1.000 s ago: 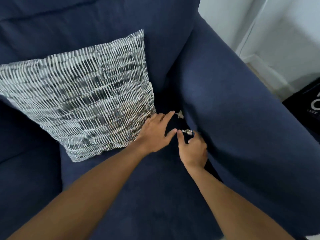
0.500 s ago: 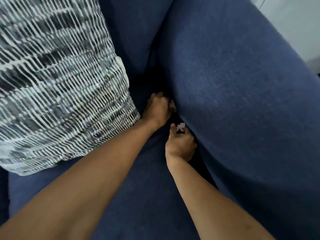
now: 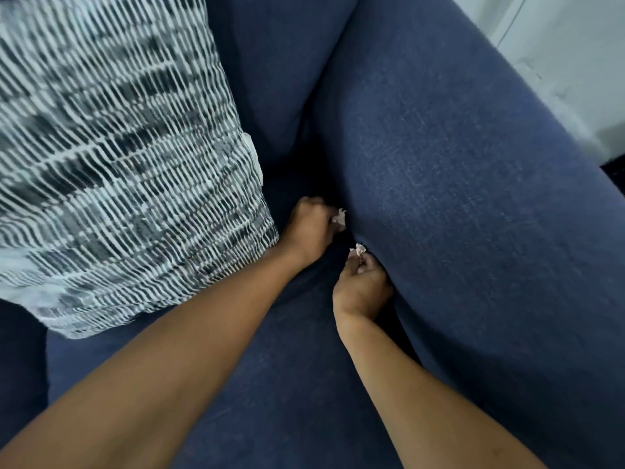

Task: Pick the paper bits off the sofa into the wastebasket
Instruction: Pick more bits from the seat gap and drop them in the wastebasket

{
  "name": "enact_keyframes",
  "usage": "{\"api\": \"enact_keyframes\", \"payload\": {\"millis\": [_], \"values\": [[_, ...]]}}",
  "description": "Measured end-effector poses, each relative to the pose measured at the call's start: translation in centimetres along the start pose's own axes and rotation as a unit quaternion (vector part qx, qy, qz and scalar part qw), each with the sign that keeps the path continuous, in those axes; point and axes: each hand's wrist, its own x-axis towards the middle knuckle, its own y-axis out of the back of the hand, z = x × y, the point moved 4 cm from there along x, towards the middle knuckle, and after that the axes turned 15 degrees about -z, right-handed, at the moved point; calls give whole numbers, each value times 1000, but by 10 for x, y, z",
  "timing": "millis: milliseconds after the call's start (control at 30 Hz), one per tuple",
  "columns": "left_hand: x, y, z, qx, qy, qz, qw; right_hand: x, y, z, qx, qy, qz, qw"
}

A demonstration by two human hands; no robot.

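Observation:
Both hands are down in the crease where the dark blue sofa's seat cushion meets its armrest. My left hand is curled into a fist around a small white paper bit that pokes out at its fingertips. Just below it, my right hand pinches a second crumpled white paper bit against the armrest's side. No wastebasket is in view.
A black-and-white patterned cushion leans on the sofa back at the left, touching my left wrist. A white wall and baseboard show beyond the armrest at the upper right, with a dark patch of floor below.
My left hand, flat and open a second ago, has reached the upper paper bit and closed on it. My right hand keeps its pinch on the lower bit. The camera moved closer.

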Motion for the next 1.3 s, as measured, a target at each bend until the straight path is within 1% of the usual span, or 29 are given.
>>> {"api": "enact_keyframes", "payload": {"millis": [167,300,467,600,867,933,1067,1167,1300], "values": [[-29,29,14,12,-15,-6,1000,-26,20,-15,5,36,-3,999],[-58,61,33,17,-22,13,1000,-51,43,-38,1,75,-9,997],[-98,111,60,34,-29,45,998,-85,85,-86,-4,134,-6,991],[-131,152,93,40,-55,78,995,-108,129,-125,0,164,-28,986],[-184,204,185,38,-97,106,989,-158,245,-189,-67,219,-37,973],[-188,208,209,37,-108,112,987,-166,279,-199,-106,240,-24,965],[-191,202,265,46,-157,106,981,-175,348,-205,-166,271,6,948],[-190,183,306,46,-175,97,979,-182,399,-189,-199,261,24,944],[-196,140,361,32,-196,82,977,-193,461,-151,-216,245,43,944]]}}
